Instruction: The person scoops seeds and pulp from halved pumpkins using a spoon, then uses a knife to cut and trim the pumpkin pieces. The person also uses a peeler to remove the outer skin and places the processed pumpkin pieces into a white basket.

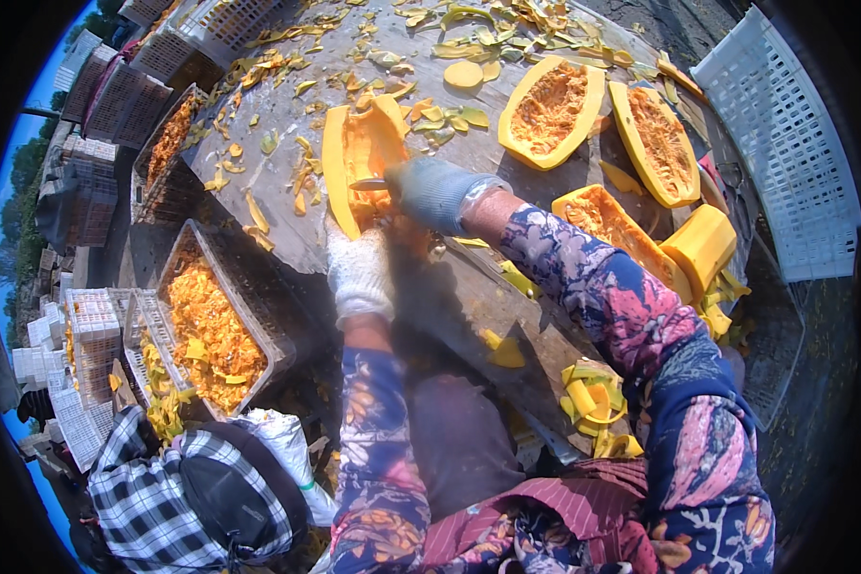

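My left hand (359,269), in a white knit glove, holds the near end of a peeled, boat-shaped pumpkin half (339,172) on the wooden table. The half's hollow faces up, and its visible inner wall looks mostly smooth. My right hand (434,194), in a grey-blue glove, grips a metal scraping tool (368,184) whose blade lies inside the hollow. Stringy pulp shows near the hollow's lower end, partly hidden by my hands. Right of my right hand rest two peeled halves, one pumpkin half (514,118) and another half (628,129), both full of seeds and fibre.
More pumpkin pieces (702,240) lie at the table's right side. Peel strips (545,36) litter the wooden table (287,229). A crate of orange pulp (258,323) stands at left; a white plastic crate (789,151) is at right. A person in a checked shirt (151,495) is at lower left.
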Demonstrator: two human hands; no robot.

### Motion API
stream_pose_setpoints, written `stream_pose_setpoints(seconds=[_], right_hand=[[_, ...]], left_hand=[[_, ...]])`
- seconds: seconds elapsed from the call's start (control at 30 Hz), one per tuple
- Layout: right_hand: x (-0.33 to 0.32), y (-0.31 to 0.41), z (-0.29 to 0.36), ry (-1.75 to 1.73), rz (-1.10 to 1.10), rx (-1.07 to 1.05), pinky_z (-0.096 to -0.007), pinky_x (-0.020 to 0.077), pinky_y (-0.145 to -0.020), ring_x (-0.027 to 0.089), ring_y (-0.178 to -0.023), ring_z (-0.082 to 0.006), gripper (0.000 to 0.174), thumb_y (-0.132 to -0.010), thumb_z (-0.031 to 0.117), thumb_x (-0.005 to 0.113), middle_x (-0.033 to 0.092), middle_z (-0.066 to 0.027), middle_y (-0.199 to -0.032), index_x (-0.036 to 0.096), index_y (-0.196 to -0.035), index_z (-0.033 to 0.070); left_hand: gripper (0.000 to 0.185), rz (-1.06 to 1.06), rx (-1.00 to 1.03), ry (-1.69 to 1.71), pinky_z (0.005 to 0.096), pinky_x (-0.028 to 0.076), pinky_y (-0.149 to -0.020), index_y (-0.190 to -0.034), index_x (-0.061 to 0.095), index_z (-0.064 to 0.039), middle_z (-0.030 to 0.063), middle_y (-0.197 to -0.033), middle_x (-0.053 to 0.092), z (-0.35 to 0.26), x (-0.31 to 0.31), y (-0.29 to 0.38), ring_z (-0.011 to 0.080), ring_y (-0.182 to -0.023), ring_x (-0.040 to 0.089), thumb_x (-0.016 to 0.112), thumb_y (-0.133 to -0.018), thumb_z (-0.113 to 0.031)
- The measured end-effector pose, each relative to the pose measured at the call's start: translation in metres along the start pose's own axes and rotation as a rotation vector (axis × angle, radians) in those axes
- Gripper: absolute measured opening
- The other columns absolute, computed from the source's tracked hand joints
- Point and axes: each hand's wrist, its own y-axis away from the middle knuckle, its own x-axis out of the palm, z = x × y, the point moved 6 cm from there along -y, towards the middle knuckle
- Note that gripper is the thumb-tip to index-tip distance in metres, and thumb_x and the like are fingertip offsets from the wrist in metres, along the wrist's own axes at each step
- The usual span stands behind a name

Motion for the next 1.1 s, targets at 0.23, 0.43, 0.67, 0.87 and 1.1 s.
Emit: stream_pose_setpoints(seconds=[0.23, 0.43, 0.67, 0.87, 1.1], right_hand=[[-0.015, -0.061, 0.001, -0.118, -0.253, 0.123, -0.0463, 0.0527, -0.089, 0.067, -0.105, -0.0411, 0.029, -0.093, 0.017, 0.056, 0.07, -0.0273, -0.107, 0.065, -0.114, -0.002], [0.021, 0.002, 0.007, -0.063, 0.156, 0.051, -0.0425, 0.0546, -0.091, 0.069, -0.106, -0.0379, 0.029, -0.093, 0.012, 0.058, 0.07, -0.0259, -0.111, 0.069, -0.116, -0.003], [-0.032, -0.07, -0.002, 0.238, -0.186, 0.086, -0.0439, 0.0563, -0.085, 0.071, -0.1, -0.0374, 0.024, -0.09, 0.012, 0.06, 0.072, -0.0257, -0.103, 0.074, -0.106, 0.0], [-0.006, -0.09, 0.001, 0.348, -0.097, 0.101, -0.0427, 0.0565, -0.09, 0.07, -0.106, -0.0354, 0.027, -0.085, 0.011, 0.071, 0.072, -0.0204, -0.112, 0.075, -0.11, 0.003], [0.014, 0.0, 0.01, 0.093, 0.117, 0.059, -0.0423, 0.0566, -0.089, 0.071, -0.104, -0.0347, 0.027, -0.09, 0.014, 0.067, 0.074, -0.02, -0.104, 0.073, -0.113, 0.003]], left_hand=[[0.051, 0.049, -0.096, 0.16, 0.0337, 0.048, -0.098, -0.142, 0.045, -0.002, 0.0133, -0.129, 0.061, 0.007, 0.003, 0.004, 0.0236, -0.114, 0.06, 0.061, -0.093, 0.0], [0.059, 0.008, -0.048, 0.091, 0.0329, 0.061, -0.077, -0.145, 0.041, -0.005, 0.014, -0.121, 0.062, 0.006, 0.004, -0.001, 0.0252, -0.095, 0.069, 0.052, -0.088, 0.01], [0.053, 0.01, 0.013, -0.013, 0.0352, 0.052, -0.093, -0.141, 0.045, -0.002, 0.0141, -0.127, 0.062, -0.003, 0.003, 0.004, 0.025, -0.111, 0.063, 0.057, -0.089, 0.004], [0.063, 0.01, -0.023, 0.044, 0.0343, 0.058, -0.088, -0.145, 0.041, -0.003, 0.0139, -0.125, 0.062, -0.005, 0.008, 0.008, 0.0264, -0.105, 0.067, 0.056, -0.085, 0.01], [0.062, -0.072, -0.044, 0.09, 0.0337, 0.051, -0.099, -0.143, 0.043, 0.001, 0.0144, -0.127, 0.062, -0.033, 0.016, 0.026, 0.0247, -0.112, 0.064, 0.06, -0.085, 0.012]])
